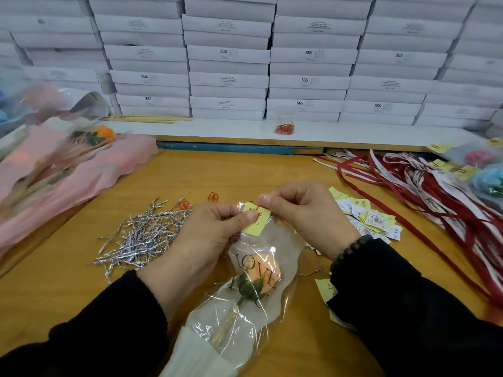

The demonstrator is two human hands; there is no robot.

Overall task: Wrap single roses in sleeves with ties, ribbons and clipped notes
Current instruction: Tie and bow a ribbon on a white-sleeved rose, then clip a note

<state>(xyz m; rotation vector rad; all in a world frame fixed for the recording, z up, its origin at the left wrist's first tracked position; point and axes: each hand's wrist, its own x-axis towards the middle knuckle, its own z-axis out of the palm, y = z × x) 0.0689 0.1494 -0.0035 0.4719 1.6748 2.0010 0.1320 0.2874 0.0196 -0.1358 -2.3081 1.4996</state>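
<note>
2 hands meet at the top edge of a clear sleeve point(245, 303) holding an orange rose point(258, 273) on the wooden table point(272, 172), the left hand point(209, 235) and right hand point(304, 210) both pinching a yellow note point(255, 223) there, silver ties point(144, 235) just left, ribbons point(424, 186) right.

Pinched in both grips is a pale yellow note point(254, 219) with dark handwriting and a red clip, at the top of a clear sleeve point(245, 303) printed "LOVE" in black over a peach-orange rose point(262, 273) with green sepals. Left of the grips lie silver ties point(141, 235); right, red and white ribbons point(424, 191). The table point(272, 170) is honey-orange wood.
</note>
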